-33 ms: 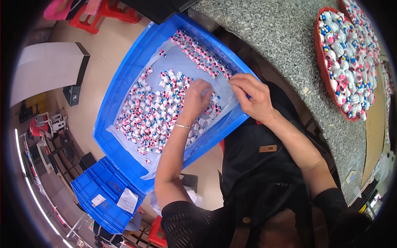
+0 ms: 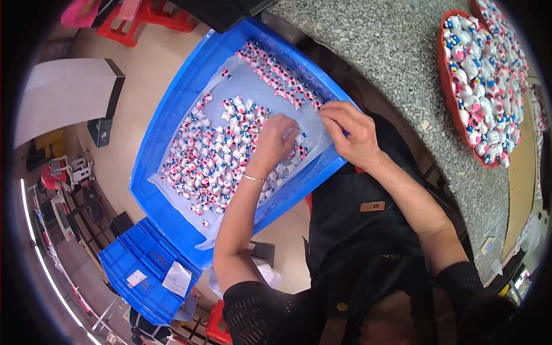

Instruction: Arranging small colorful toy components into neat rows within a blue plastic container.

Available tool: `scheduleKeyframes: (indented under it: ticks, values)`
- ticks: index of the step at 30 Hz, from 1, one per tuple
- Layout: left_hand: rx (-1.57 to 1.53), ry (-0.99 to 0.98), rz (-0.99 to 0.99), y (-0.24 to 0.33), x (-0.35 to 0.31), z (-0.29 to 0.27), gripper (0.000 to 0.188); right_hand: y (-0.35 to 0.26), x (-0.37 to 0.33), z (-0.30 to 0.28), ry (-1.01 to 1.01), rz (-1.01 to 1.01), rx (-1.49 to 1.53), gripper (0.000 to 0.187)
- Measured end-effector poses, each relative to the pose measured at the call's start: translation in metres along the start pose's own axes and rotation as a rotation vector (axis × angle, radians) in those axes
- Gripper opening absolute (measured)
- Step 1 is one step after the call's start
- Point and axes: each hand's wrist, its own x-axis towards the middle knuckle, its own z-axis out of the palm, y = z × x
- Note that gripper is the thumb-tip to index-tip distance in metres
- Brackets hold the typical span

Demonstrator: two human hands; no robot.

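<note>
A blue plastic bin (image 2: pixel 150 144) lined with a pale sheet (image 2: pixel 213 106) holds a heap of small white figurines (image 2: pixel 213 152) with pink and blue details. Over the right edge of this heap is my left hand (image 2: pixel 275 144), its fingers curled down; what they hold, if anything, is hidden. My right hand (image 2: pixel 355 135) reaches in over the bin's right rim, thumb and fingertips pinched at a small figurine (image 2: pixel 317 106). That figurine lies at the near end of neat rows of figurines (image 2: pixel 276 75) along the bin's far right wall.
A speckled grey stone counter (image 2: pixel 368 46) runs along the right, bearing a red scalloped basket (image 2: pixel 450 86) full of similar figurines. Below the bin stands a blue crate (image 2: pixel 138 253) with papers on it. Red stools (image 2: pixel 167 20) are at the far left.
My left hand has shifted slightly down over the heap, its fingers a little differently bent. My right hand stays nearly in place.
</note>
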Motion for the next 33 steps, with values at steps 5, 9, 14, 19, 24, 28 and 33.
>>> scheduleKeyframes:
  ticks: [5, 9, 14, 19, 24, 28, 33]
  values:
    - [0.312, -0.191, 0.225, 0.018, -0.008, 0.007, 0.014, -0.001, 0.001, 0.003, 0.002, -0.023, -0.025, 0.013]
    - [0.580, -0.191, 0.277, 0.021, -0.007, 0.018, 0.006, 0.000, -0.001, 0.003, -0.003, -0.006, -0.032, 0.013]
    - [0.684, -0.204, 0.322, 0.024, -0.007, 0.020, 0.003, 0.000, -0.002, 0.004, -0.001, -0.014, -0.044, 0.013]
    - [0.542, -0.296, 0.298, 0.025, -0.012, 0.012, 0.010, 0.000, -0.001, 0.003, -0.007, -0.007, -0.043, 0.013]
    - [-0.797, -0.160, -0.580, 0.013, -0.013, -0.001, 0.030, 0.000, -0.001, 0.004, -0.009, -0.009, -0.041, 0.013]
    - [-1.045, -0.186, -0.705, 0.003, -0.003, 0.002, 0.035, 0.000, 0.000, 0.003, -0.018, -0.018, -0.037, 0.013]
    - [-0.320, -0.149, -0.367, -0.001, 0.005, 0.016, 0.040, 0.001, 0.000, 0.003, -0.026, 0.000, -0.034, 0.013]
